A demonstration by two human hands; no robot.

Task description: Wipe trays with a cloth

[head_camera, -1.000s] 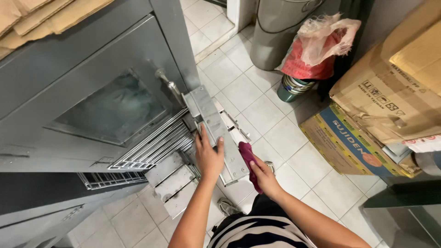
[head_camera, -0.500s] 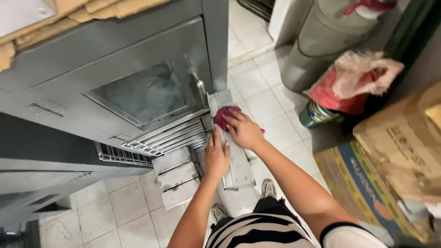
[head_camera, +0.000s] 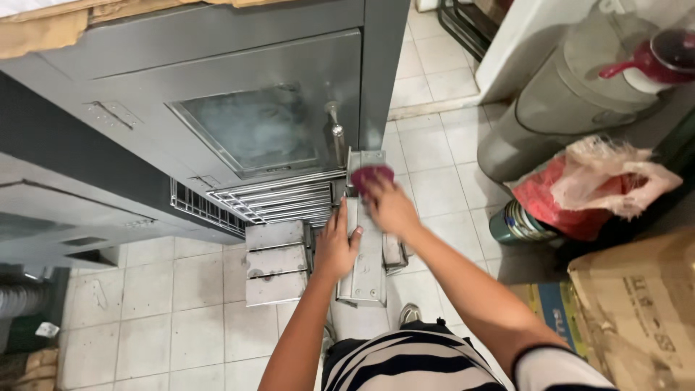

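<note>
Right hand pressing dark red cloth onto far end of open grey metal door panel. Left hand flat on panel's left edge. Grey oven with glass window behind; tiled floor below.

Feed's evenly lit, soft indoor light, no hard shadows. Dull glare smears the oven's glass window and handle. My right hand w/ the red cloth is slightly motion-blurred; left hand sharper. Wide-angle bend at edges, esp. cabinet lines. Floor tiles look dimmer lower left.
</note>
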